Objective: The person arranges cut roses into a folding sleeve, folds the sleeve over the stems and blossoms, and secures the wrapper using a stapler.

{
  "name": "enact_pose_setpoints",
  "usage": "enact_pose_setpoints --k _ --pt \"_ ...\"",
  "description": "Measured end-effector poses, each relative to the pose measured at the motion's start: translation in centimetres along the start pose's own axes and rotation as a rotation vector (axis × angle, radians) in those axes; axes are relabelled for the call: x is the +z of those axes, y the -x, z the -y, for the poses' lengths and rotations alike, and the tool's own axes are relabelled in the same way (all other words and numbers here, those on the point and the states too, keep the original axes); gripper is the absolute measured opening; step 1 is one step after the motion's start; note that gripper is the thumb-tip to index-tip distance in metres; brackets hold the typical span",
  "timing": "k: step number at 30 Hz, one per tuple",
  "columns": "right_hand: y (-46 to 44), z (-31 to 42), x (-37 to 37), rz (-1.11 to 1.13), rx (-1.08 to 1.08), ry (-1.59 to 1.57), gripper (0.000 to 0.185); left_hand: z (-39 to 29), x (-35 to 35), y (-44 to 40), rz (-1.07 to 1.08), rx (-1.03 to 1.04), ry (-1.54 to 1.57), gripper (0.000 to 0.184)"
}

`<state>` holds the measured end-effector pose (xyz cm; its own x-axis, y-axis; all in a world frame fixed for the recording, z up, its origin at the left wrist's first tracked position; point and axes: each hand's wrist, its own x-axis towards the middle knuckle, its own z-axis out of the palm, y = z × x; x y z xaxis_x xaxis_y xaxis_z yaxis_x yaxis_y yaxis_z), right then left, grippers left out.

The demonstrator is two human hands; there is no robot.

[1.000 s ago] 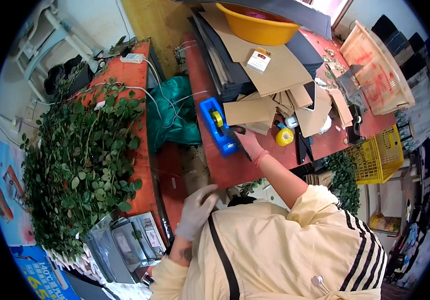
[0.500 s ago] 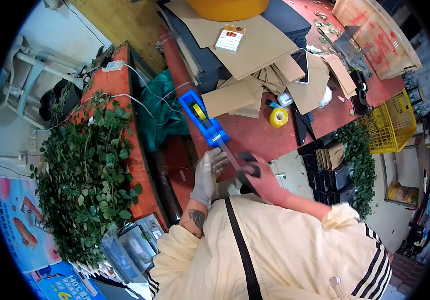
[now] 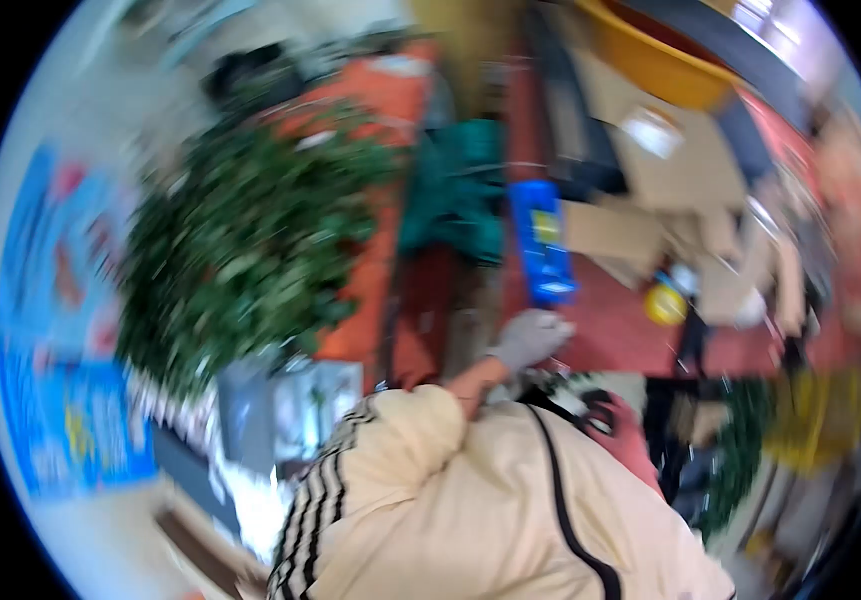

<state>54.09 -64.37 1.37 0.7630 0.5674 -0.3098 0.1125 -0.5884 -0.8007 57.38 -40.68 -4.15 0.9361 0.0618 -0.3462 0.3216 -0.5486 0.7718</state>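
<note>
My left hand (image 3: 533, 338), in a pale grey glove, is just below the front end of a blue tape dispenser (image 3: 542, 245) with a yellow roll in it. Motion smears its fingers, so whether they touch the tape is unclear. Nearer my body, my right hand (image 3: 626, 430), in a pinkish glove, is closed around the black looped handles of what look like scissors (image 3: 598, 408). Their blades cannot be made out in the blur.
Cardboard sheets (image 3: 665, 165) and a yellow tape roll (image 3: 664, 305) lie on the red table (image 3: 610, 335), with an orange basin (image 3: 660, 55) behind. Leafy stems (image 3: 250, 250) cover the orange-red bench (image 3: 375, 190) at left. A yellow crate (image 3: 818, 420) stands right.
My view has swung left, shifting the scene rightward and blurring it. My right hand has drawn back from the dispenser towards my body with the scissors. My left hand stays near the dispenser's front.
</note>
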Motion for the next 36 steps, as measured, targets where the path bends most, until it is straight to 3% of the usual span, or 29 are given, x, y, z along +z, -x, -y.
enact_pose_setpoints --k 1,2,3,5,6,7,8,9,11,13,14,16,17,22,25,28,29,32,33,36 --pt "0.3 -0.3 -1.6 0.123 0.017 -0.176 0.023 -1.1 -1.0 1.1 -0.074 0.058 0.338 0.029" --pt "0.4 -1.5 -3.0 0.121 -0.216 0.045 0.023 -2.2 -2.9 1.7 -0.221 0.143 0.37 0.031" --pt "-0.2 -1.3 -1.5 -0.107 -0.212 0.073 0.032 -3.5 -7.8 4.7 -0.292 0.148 0.421 0.03" --pt "-1.8 -0.8 -1.0 0.092 -0.133 -0.356 0.04 -3.5 -10.2 10.0 -0.445 0.164 0.51 0.029" --pt "-3.4 1.0 -0.2 0.155 -0.18 -0.426 0.04 -2.8 -11.5 12.3 -0.531 0.227 0.59 0.029" --pt "-4.8 3.2 0.6 0.173 -0.196 -0.421 0.04 -2.0 -12.6 15.1 -0.636 0.222 0.579 0.029" --pt "-6.4 6.4 1.9 0.27 -0.341 -0.187 0.04 -0.8 -14.3 18.4 -0.74 0.216 0.568 0.029" --pt "-7.7 9.9 3.6 0.361 -0.476 0.049 0.04 0.5 -16.1 21.7 -0.874 0.073 0.429 0.029" --pt "-8.4 16.5 7.1 0.482 -0.74 0.021 0.037 2.7 -18.9 27.7 -1.042 0.02 0.329 0.03" --pt "-7.8 20.6 12.7 0.518 -0.693 -0.077 0.03 7.3 -20.8 32.2 -1.159 -0.113 0.089 0.029" --pt "-8.6 22.2 15.8 0.633 -0.852 -0.015 0.023 9.4 -21.6 34.1 -1.188 -0.187 -0.002 0.03" --pt "-9.5 24.1 21.4 0.76 -0.787 -0.094 0.021 13.5 -24.0 36.6 -1.198 -0.205 0.077 0.039" --pt "-10.0 25.5 23.3 0.823 -0.715 -0.12 0.021 16.4 -25.0 37.3 -1.164 -0.254 0.169 0.035" --pt "-12.0 29.6 29.1 0.706 -0.665 -0.038 0.022 25.3 -29.0 37.6 -0.963 -0.489 0.656 0.036" --pt "-13.2 30.3 30.3 0.712 -0.655 0.06 0.024 27.8 -29.2 36.3 -0.997 -0.315 1.086 0.024" --pt "-13.8 31.3 30.7 0.78 -0.546 0.091 0.026 31.9 -29.4 35.9 -0.904 -0.236 1.29 0.019" --pt "-13.7 31.5 30.8 0.743 -0.572 0.081 0.021 30.5 -29.4 35.4 -0.982 -0.265 1.345 0.018" --pt "-13.7 32.0 30.7 0.665 -0.602 0.098 0.018 35.8 -28.8 34.4 -0.891 -0.193 1.485 0.021" --pt "-13.5 32.0 30.7 0.636 -0.614 0.13 0.018 34.5 -28.5 34.0 -0.951 -0.289 1.469 0.024" --pt "-13.3 32.1 30.5 0.728 -0.526 0.14 0.02 38.1 -26.9 35.4 -0.915 -0.253 1.499 0.019"
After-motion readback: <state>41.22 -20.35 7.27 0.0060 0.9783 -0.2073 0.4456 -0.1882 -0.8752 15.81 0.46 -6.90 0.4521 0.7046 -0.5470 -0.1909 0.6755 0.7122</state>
